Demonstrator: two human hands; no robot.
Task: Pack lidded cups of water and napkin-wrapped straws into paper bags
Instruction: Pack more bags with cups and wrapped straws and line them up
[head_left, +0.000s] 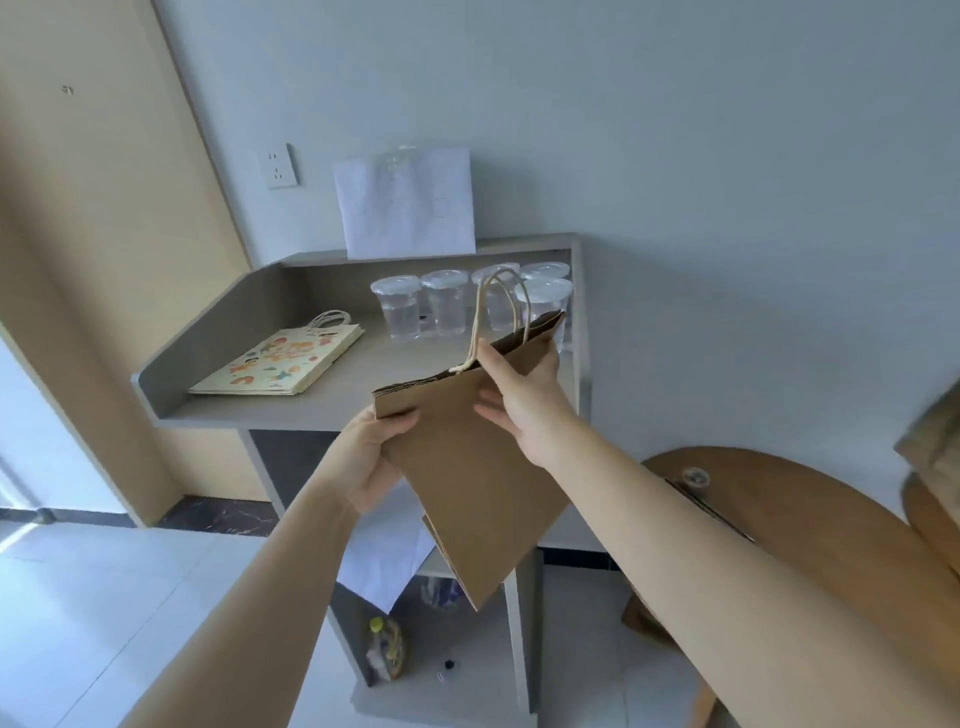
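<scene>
Brown bag (470, 467), flat, held in air before the shelf (332, 402). Left hand (371, 457) grips its top corner; right hand (524, 400) pinches the rim by the handles (498, 312). Behind: five lidded cups (447, 309). Printed bags (280, 364) stacked left.

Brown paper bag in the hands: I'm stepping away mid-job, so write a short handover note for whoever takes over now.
Left hand grips the brown paper bag at its top corner; right hand pinches its rim by the handle. The bag is folded flat, held in the air before the desk.
Five lidded cups of water stand at the desk's back right; a stack of printed paper bags lies at its left.
Done: nothing shows as packed.
Left: open the bag, load cup and straw; no straws in view.
</scene>
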